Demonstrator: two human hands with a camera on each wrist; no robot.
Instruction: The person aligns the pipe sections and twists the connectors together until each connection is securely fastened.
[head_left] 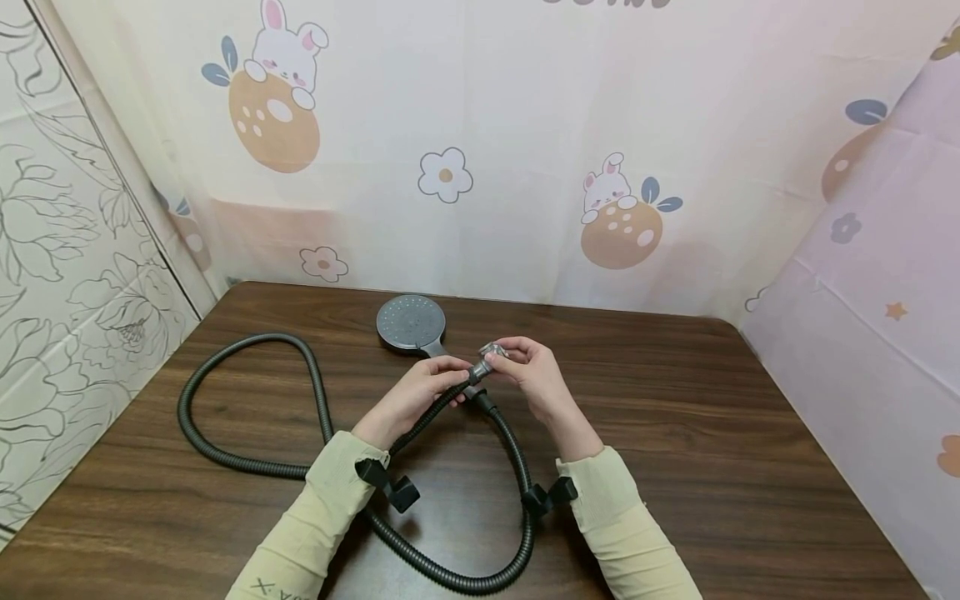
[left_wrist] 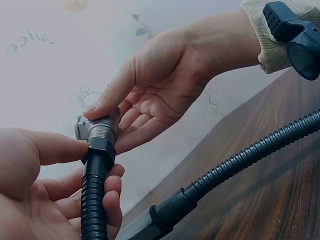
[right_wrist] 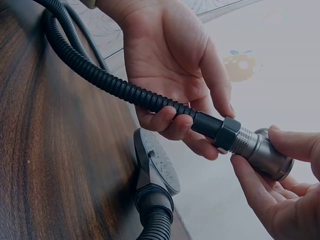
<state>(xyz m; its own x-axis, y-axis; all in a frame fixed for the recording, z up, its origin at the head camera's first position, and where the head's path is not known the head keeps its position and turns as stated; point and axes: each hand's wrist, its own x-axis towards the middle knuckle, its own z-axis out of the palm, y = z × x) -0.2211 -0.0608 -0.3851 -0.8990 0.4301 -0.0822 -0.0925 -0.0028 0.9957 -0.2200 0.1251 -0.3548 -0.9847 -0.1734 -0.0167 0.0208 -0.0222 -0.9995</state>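
My left hand (head_left: 412, 398) grips the end of a dark ribbed shower hose (left_wrist: 93, 205), its fingers curled round the hose and its thumb on the black hex nut (right_wrist: 227, 134). Between my right hand's (head_left: 536, 375) thumb and fingers is a silver metal fitting (right_wrist: 270, 159). Threads on the fitting show beside the nut, and the two parts meet in line. Behind the hands a grey shower head (head_left: 411, 322) lies on the table, spray face up. The hose's other end joins its handle, seen below the hands in the right wrist view.
On the brown wooden table (head_left: 675, 467) the hose forms a wide loop (head_left: 183, 408) at left and another between the forearms. A printed curtain (head_left: 510, 233) hangs behind the table's back edge. Each wrist wears a black camera mount (head_left: 551, 496).
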